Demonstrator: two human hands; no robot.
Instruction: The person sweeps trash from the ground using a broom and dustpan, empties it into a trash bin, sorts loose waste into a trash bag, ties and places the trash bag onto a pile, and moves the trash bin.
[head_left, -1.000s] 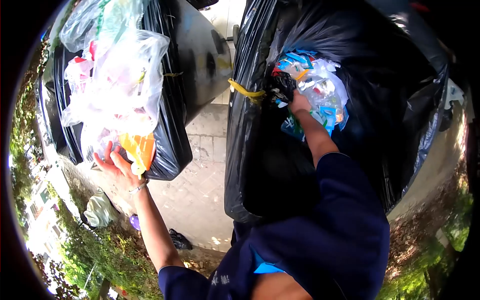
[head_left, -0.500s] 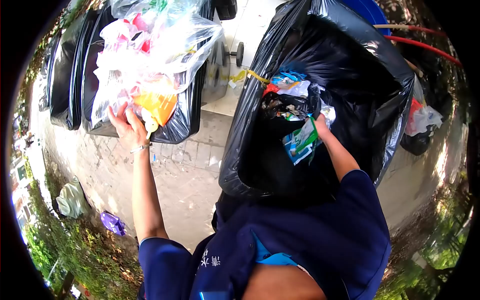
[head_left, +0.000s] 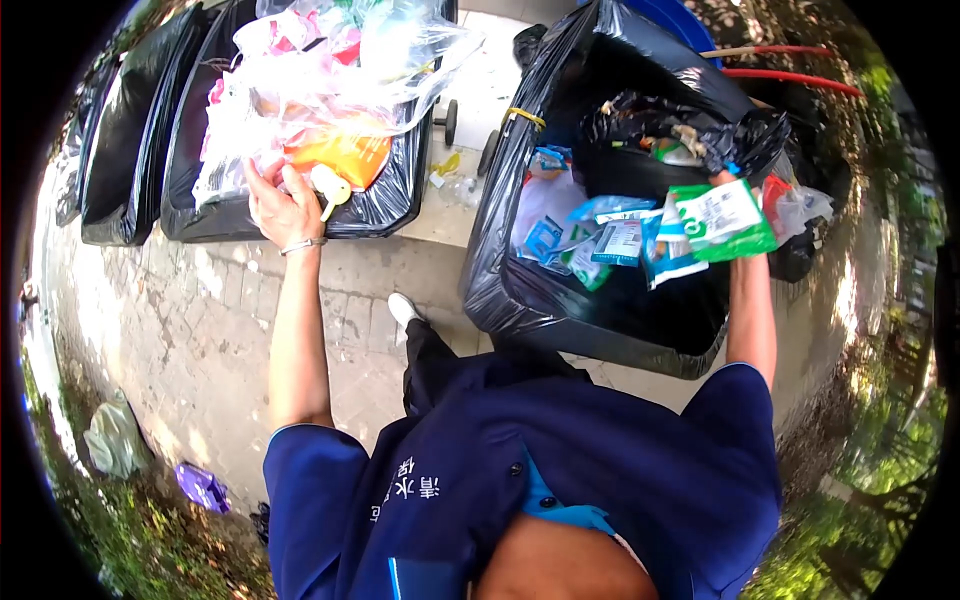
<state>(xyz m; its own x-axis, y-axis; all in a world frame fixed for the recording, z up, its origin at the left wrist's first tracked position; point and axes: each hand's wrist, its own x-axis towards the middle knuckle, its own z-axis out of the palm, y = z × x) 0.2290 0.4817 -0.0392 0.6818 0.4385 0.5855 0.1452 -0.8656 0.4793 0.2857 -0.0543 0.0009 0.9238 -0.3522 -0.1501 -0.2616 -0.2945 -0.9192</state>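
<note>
My left hand point(head_left: 285, 208) rests with fingers apart against a heap of clear and white plastic bags point(head_left: 300, 95) on the left lined bin. Beside it lie an orange packet point(head_left: 345, 158) and a small yellow object point(head_left: 333, 187). Over the right lined bin point(head_left: 500, 290), my right hand point(head_left: 722, 178) is closed on a black plastic bag point(head_left: 650, 118) with bits of rubbish on it; its fingers are mostly hidden. Just below that hand, a green-and-white packet point(head_left: 722, 220) covers the wrist. Blue-and-white packets point(head_left: 670, 250) hang or drop in the air toward the bin's inside.
More black-lined bins point(head_left: 135, 130) stand at the far left. A blue tub point(head_left: 665, 18) and red pole point(head_left: 790, 80) are at the upper right. Bagged rubbish point(head_left: 800, 215) sits beyond the right bin. A green sack point(head_left: 117, 440) and purple packet point(head_left: 202, 487) lie on the paving.
My right hand has risen out of the bin and moved right with the black plastic bag; packets have come loose below it. My left hand stays at the clear bags.
</note>
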